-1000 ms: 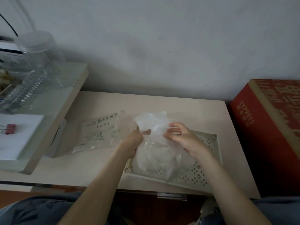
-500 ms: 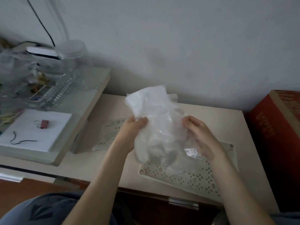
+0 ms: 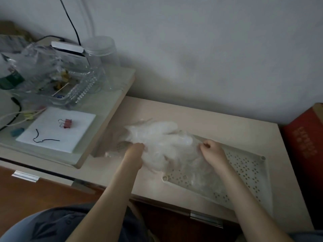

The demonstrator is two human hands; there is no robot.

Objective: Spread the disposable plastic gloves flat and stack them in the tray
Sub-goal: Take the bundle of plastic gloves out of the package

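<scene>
Plastic gloves [image 3: 164, 145] hang between left grip [image 3: 134, 154] and right grip [image 3: 212, 151], over tray [image 3: 253, 172].

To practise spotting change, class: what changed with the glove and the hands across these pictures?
The left hand and right hand raised the glove, then brought it down toward the tray. Both still grip it. The tray stayed on the table.
</scene>
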